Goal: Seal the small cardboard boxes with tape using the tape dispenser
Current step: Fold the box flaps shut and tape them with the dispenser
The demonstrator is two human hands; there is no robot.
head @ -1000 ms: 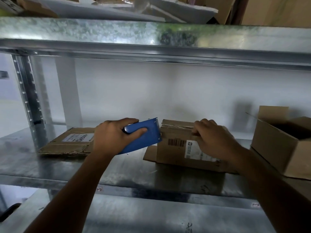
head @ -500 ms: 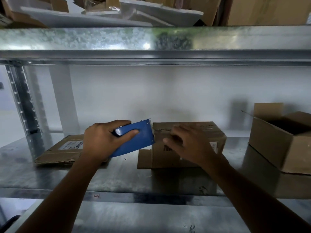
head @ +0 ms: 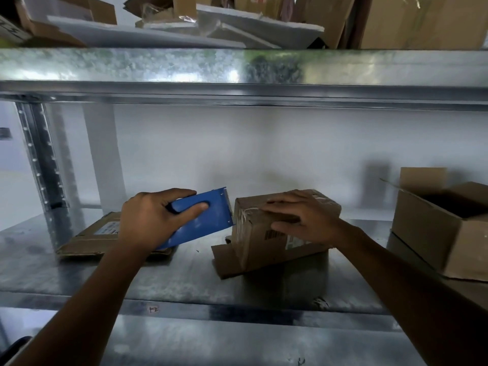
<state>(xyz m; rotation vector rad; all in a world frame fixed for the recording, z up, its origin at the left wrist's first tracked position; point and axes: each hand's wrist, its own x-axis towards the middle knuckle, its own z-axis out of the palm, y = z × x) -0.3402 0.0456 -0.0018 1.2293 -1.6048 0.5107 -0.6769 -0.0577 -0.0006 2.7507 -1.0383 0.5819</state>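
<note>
A small brown cardboard box [head: 253, 247] with a barcode label sits tilted on the metal shelf [head: 171, 283], one loose flap sticking out at its lower left. My right hand [head: 301, 220] lies across its top and front with fingers spread, pressing it. My left hand [head: 155, 217] grips the blue tape dispenser [head: 208, 220], whose toothed front edge meets the box's left end. Clear tape shows on that end of the box.
A flattened cardboard piece [head: 89, 239] with a white label lies on the shelf behind my left hand. An open cardboard box [head: 443, 223] stands at the right. The upper shelf beam [head: 237, 75] carries more cardboard and white boards. A shelf upright [head: 42, 159] stands at the left.
My right hand slid from the box's right side to its left top and now presses it. The box has tipped up at its right end. The dispenser stays at the box's left end.
</note>
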